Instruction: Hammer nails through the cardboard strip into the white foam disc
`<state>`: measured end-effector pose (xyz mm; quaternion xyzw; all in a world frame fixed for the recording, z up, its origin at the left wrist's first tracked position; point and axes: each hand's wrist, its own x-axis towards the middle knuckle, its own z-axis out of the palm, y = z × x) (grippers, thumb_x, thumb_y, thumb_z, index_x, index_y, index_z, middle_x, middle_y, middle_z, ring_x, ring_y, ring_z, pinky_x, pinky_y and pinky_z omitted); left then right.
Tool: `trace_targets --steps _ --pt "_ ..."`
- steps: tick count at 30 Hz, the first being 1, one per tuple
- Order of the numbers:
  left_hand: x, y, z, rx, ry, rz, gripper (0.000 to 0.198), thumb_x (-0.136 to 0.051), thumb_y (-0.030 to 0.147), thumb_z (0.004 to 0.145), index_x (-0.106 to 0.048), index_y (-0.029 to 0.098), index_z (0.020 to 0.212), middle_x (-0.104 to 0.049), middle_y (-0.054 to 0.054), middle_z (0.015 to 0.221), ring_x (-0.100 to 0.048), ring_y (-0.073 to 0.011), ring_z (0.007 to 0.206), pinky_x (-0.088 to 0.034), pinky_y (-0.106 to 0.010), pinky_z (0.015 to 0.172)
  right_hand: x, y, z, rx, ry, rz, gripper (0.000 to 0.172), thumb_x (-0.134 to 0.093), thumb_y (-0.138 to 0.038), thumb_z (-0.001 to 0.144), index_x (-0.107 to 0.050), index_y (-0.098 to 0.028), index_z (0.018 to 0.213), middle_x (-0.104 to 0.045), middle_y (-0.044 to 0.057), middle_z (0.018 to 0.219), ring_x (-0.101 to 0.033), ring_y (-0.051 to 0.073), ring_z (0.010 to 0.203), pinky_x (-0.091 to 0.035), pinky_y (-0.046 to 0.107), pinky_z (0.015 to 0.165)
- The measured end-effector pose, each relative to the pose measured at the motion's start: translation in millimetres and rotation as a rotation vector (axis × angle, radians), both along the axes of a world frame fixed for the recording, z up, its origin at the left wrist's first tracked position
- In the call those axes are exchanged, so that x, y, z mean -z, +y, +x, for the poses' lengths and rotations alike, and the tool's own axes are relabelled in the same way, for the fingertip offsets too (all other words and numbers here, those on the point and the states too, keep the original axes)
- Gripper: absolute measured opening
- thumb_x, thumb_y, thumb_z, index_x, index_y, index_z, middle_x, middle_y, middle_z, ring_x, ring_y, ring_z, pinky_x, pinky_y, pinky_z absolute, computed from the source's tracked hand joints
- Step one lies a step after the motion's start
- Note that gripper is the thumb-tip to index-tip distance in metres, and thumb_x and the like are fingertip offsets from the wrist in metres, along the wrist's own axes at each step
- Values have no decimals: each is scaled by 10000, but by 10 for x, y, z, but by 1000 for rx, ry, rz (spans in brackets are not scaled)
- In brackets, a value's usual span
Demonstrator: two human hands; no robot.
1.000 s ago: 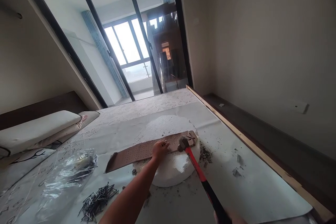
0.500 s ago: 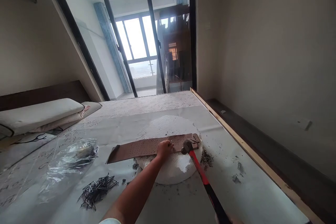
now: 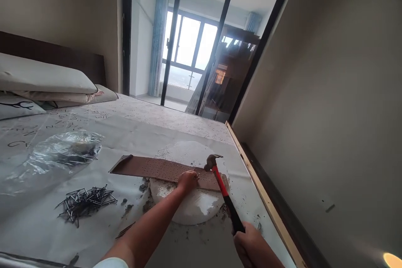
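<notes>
My left hand [image 3: 187, 180] is closed in a pinch over a brown strip [image 3: 150, 167] dotted with rows of small holes. A nail, barely visible, is between its fingertips. The strip lies across a round whitish slab [image 3: 188, 213], its left end dark and bent up. My right hand [image 3: 251, 240] is wrapped round the black grip of a claw hammer [image 3: 221, 182] with a red shaft. The hammer's head is raised, just right of my left fingertips and apart from them. Left of my forearm, loose nails [image 3: 86, 203] lie in a heap.
A clear plastic bag [image 3: 63, 150] rests on the sheeted bed [image 3: 125, 125]. Pillows [image 3: 40, 75] are stacked at the far left. A wooden rail [image 3: 264, 197] runs along the right edge. Grey crumbs lie round the slab. Sliding glass doors [image 3: 169, 42] stand behind.
The hammer head has lifted off the strip's right part, and my right hand has come into view. The camera has tilted and turned; my left hand keeps its pinch on the strip.
</notes>
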<state>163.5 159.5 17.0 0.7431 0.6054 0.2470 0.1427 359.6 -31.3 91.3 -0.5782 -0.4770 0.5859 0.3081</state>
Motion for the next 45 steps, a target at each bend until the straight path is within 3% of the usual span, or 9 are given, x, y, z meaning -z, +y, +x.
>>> trace_targets --steps 9,17,20,26,30,34,36,41,45 --pt "-15 -33 -29 33 27 -12 222 -532 289 804 -685 153 718 -669 -84 851 -605 -206 793 -403 -296 707 -156 53 -132 -66 -114 -45 129 -367 -244 518 -306 -243 632 -275 -131 330 -192 47 232 -158 189 236" --pt "1 -27 -47 52 28 -2 235 -515 288 819 -675 159 705 -663 -62 857 -597 -172 739 -422 -270 654 -590 -12 -42 -86 -41 24 80 -407 -247 615 -352 -230 670 -312 -131 350 -222 44 260 -185 193 290" --pt "-16 -22 -56 45 39 -10 239 -507 287 814 -682 164 708 -662 -57 854 -601 -173 751 -429 -265 651 -474 -15 -88 -90 -35 19 76 -406 -257 618 -342 -233 652 -286 -129 348 -207 44 261 -166 200 294" --pt "-36 -34 -50 34 27 -15 204 -525 246 783 -699 155 730 -662 -70 845 -612 -189 787 -436 -271 683 46 62 -215 -32 -194 -30 117 -375 -199 528 -307 -239 615 -251 -130 337 -200 45 252 -154 202 293" --pt "-13 -3 -43 40 16 -12 188 -546 242 765 -707 153 727 -666 -67 857 -611 -191 805 -440 -273 715 -151 21 -162 -29 -118 52 80 -387 -221 568 -333 -230 626 -268 -128 349 -203 38 255 -158 202 317" --pt "-41 35 -111 74 -147 41 274 -600 190 692 -697 178 948 -664 -42 864 -597 -155 765 -454 -248 697 -406 -37 -101 -41 -72 110 61 -406 -253 618 -369 -230 660 -285 -124 353 -212 54 270 -151 213 317" --pt "-100 12 -190 79 -290 112 342 -553 144 693 -674 173 1011 -654 -34 825 -582 -127 707 -459 -225 657 -313 -25 -121 -4 -98 127 54 -410 -239 623 -366 -228 651 -273 -120 372 -217 55 297 -162 211 335" --pt "-315 -245 -444 22 -527 302 286 -464 121 713 -682 138 896 -654 -54 779 -575 -119 660 -470 -221 616 211 56 -286 10 -283 101 150 -444 -132 549 -321 -218 544 -267 -91 429 -261 58 399 -191 205 396" --pt "-464 -622 -637 103 -466 337 250 -427 132 757 -671 160 804 -662 -62 765 -595 -134 690 -474 -222 605 254 -23 -306 -23 -188 70 109 -427 -151 591 -342 -220 593 -253 -94 435 -248 65 388 -194 210 397"
